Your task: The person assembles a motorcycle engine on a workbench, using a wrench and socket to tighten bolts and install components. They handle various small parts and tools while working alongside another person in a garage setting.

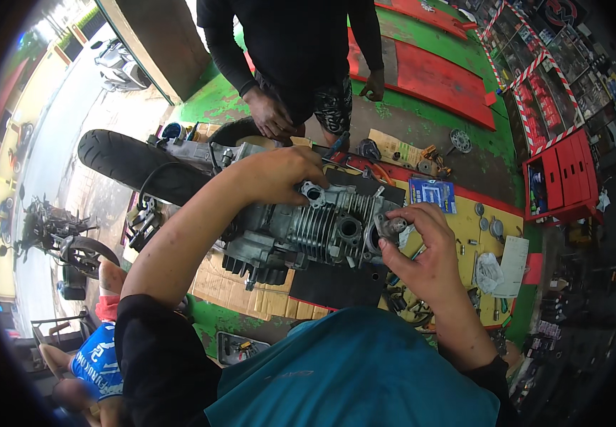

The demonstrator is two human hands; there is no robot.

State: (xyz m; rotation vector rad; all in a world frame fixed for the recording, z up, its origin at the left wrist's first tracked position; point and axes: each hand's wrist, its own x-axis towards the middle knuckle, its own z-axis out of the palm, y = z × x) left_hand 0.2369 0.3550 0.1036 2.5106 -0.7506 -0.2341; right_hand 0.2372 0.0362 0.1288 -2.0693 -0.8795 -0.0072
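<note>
Here's the engine (308,229), lying before me above a black mat (336,288), and my right hand (425,245) is on its far right end, thumb and fingers pinching a small metal fitting (392,228)! My left hand (279,174) curls at the round port (313,193) on top; whether those fingers grip, I can't tell.
</note>
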